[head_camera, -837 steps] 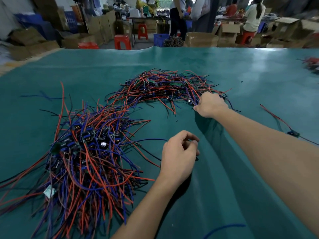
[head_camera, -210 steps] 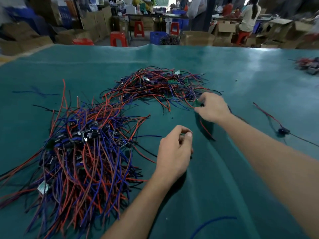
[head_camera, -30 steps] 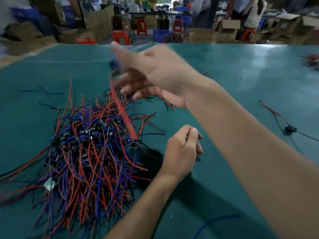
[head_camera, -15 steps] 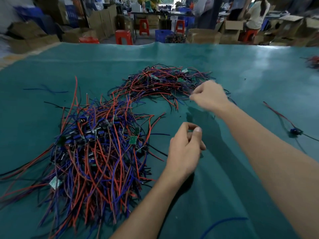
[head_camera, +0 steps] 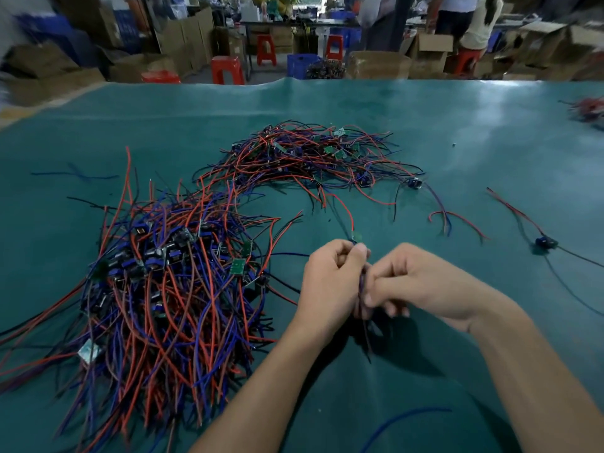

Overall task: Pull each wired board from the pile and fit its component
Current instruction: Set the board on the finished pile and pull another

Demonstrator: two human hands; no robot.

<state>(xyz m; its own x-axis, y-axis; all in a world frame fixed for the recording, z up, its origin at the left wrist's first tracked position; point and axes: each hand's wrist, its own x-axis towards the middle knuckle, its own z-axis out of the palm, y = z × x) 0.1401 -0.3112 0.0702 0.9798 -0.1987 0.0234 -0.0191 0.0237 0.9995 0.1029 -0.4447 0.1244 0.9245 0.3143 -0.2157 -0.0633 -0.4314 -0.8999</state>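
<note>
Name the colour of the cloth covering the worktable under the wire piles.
Teal green, a plain cloth cover with no pattern; clearest in the head view.

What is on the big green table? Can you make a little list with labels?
left hand: fingers curled round a small green board
right hand: fingers pinching the board's wires beside the left hand
near pile: red and blue wires with boards, left of the hands
far pile: more wired boards, further back
stray piece: alone on the right
table cover: green
</note>
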